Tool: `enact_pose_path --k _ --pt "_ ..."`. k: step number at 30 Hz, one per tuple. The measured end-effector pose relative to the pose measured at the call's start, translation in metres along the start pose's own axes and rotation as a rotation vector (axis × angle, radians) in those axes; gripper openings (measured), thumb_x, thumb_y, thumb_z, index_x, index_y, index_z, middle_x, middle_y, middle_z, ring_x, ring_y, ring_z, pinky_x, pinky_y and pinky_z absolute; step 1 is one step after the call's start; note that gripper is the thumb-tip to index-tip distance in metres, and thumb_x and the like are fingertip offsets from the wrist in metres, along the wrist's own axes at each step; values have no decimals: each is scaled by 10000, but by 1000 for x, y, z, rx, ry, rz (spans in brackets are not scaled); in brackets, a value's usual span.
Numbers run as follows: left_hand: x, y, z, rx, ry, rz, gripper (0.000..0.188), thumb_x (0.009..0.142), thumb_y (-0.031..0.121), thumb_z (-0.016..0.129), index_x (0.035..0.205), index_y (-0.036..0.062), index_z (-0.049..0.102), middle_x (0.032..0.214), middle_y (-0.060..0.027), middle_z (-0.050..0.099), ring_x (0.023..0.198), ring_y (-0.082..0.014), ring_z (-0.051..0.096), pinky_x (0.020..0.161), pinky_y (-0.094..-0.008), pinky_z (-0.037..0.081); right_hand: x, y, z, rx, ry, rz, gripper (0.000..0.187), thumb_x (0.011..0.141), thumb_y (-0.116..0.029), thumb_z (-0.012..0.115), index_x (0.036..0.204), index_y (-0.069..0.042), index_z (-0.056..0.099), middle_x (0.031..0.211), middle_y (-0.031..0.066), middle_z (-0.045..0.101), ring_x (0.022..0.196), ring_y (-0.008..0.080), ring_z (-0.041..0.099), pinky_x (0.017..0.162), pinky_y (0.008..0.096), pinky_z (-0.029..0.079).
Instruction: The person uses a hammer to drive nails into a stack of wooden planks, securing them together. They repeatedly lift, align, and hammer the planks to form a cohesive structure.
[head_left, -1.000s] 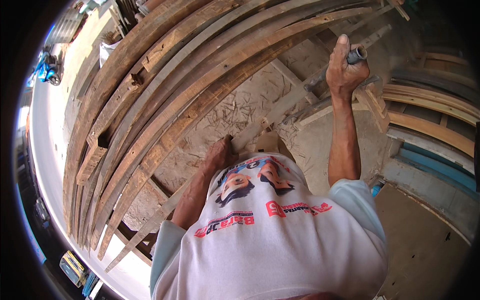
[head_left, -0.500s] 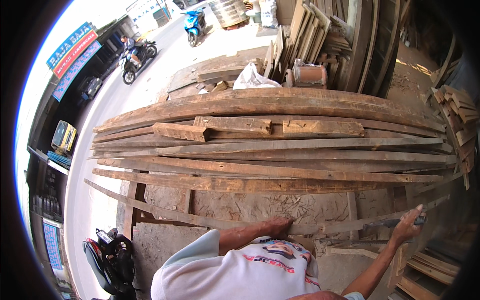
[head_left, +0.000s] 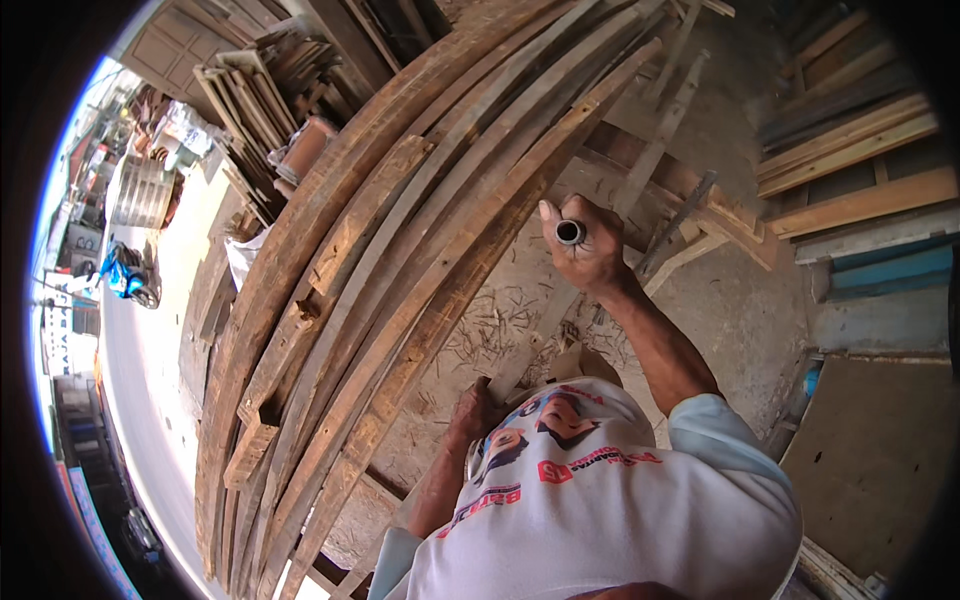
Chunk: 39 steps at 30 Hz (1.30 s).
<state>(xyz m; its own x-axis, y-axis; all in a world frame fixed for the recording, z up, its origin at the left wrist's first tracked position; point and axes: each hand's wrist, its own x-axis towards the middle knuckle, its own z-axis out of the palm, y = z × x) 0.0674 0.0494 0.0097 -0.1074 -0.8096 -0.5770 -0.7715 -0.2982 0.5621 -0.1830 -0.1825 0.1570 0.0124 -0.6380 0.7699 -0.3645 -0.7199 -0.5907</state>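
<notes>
My left hand [head_left: 474, 410] is closed round a long thin wooden strip [head_left: 520, 358], close against my shirt. The strip runs from the lower left up past my right hand toward the top right. My right hand [head_left: 588, 245], held over the strip, grips a tool by its round handle [head_left: 570, 232]. Only the handle's hollow, ring-like end shows, pointing up; the rest of the tool is hidden beneath the fist. Left of both hands lies a stack of long brown wooden beams [head_left: 375, 400], with short wood blocks [head_left: 365, 205] on top.
Wood scraps litter the ground [head_left: 500, 300] beneath the strip. A wooden support [head_left: 690, 195] and a thin dark bar [head_left: 680, 225] are beyond my right hand. Stacked boards [head_left: 850, 150] stand at the far right. A blue motorbike [head_left: 125, 270] is by the road at the left.
My view has turned to the right, so the beams now slant across the left side. Both hands keep their grips; the right hand appears nearer the middle, with the handle end facing up.
</notes>
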Motion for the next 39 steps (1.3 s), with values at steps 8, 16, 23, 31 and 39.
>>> enact_pose_path --k 8,16,23,31,39 --pt "-8 23 -10 63 -1 -44 642 767 315 822 1240 -46 582 994 -271 727 942 -421 723 808 -481 574 16 -24 -29 -63 38 36 303 969 -135 737 763 -102 517 588 -7 455 502 89 458 469 322 422" --pt "10 -30 6 -495 -21 119 682 950 486 678 1347 -47 525 1056 -200 742 1029 -275 689 921 -389 537 -52 -100 14 237 -512 -299 328 665 -210 835 894 -120 618 796 21 589 667 215 666 561 385 529" --pt "23 44 -53 -840 -12 262 815 1078 653 300 1540 -2 449 1186 -156 710 1104 -243 662 1028 -387 483 -34 -185 -11 721 -499 -201 327 773 31 802 848 -76 503 685 56 583 517 211 598 444 339 442" --pt "49 51 -39 -1139 -64 408 456 1051 358 633 1304 -19 664 1100 -51 748 989 -127 658 866 -284 526 -56 -195 -17 843 -392 32 187 865 -78 681 793 -52 511 574 55 542 426 176 542 422 322 472" --pt "64 28 -37 -289 355 80 908 1007 621 529 1606 1 244 1259 -328 646 1242 -476 598 1040 -525 475 -75 -165 -17 818 -390 226 319 978 -237 601 789 -69 407 569 31 427 453 106 399 412 277 362"
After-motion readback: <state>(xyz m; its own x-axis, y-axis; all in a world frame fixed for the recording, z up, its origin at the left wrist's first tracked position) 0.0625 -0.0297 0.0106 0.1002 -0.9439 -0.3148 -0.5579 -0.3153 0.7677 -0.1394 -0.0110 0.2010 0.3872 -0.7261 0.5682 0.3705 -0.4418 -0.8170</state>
